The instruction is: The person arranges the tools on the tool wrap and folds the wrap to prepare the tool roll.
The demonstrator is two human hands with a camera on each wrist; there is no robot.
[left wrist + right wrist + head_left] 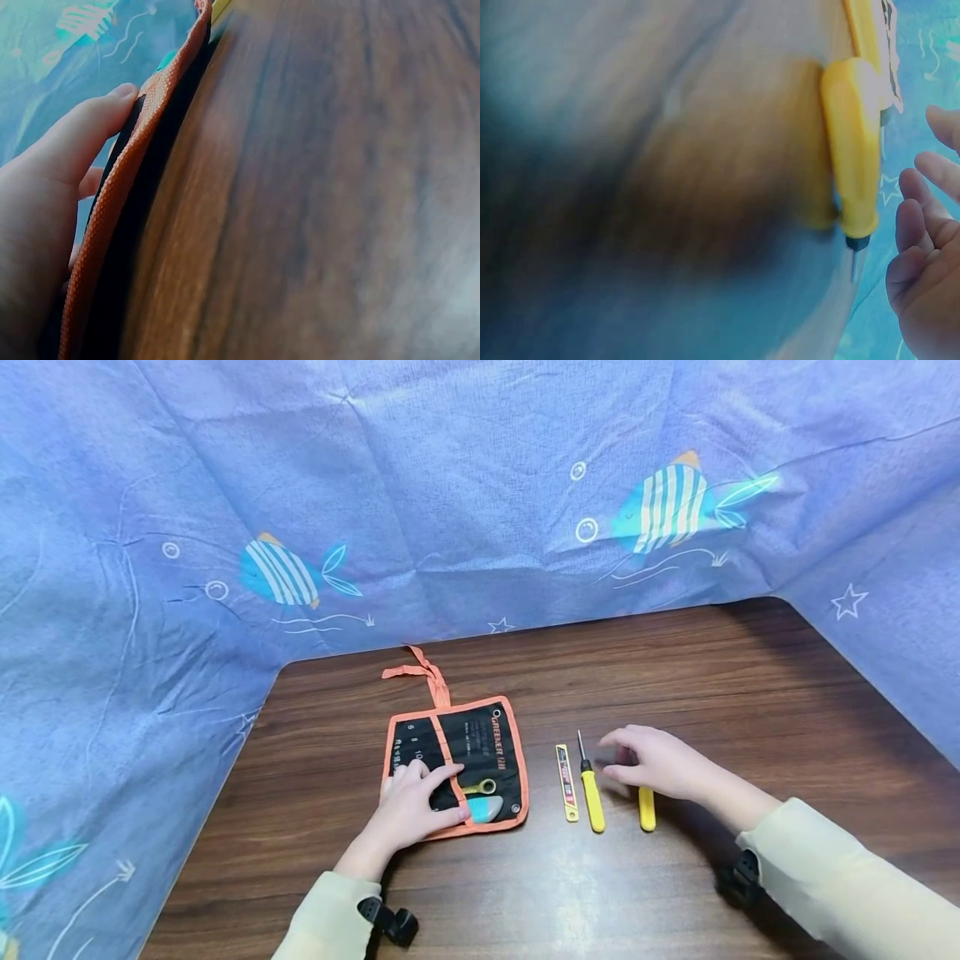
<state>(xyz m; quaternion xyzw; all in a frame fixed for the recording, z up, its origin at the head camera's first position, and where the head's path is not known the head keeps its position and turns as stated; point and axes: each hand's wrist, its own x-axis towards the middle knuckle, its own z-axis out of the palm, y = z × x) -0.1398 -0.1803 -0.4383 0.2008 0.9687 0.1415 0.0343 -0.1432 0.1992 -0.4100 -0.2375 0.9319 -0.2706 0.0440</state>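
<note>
On the wooden tabletop [675, 693], the left hand [408, 810] presses spread fingers flat on the black, orange-trimmed tool pouch [480, 743]. Just right lie a yellow utility knife [567, 782] and a yellow-handled screwdriver [592, 788]. The right hand [660, 764] hovers over a 2nd yellow-handled tool [647, 808], fingers loosely curled, gripping nothing.

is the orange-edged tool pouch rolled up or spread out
Spread out. The tool pouch lies flat on the table, pockets facing up, tie strap loose behind it, left hand pressing on it.
</note>
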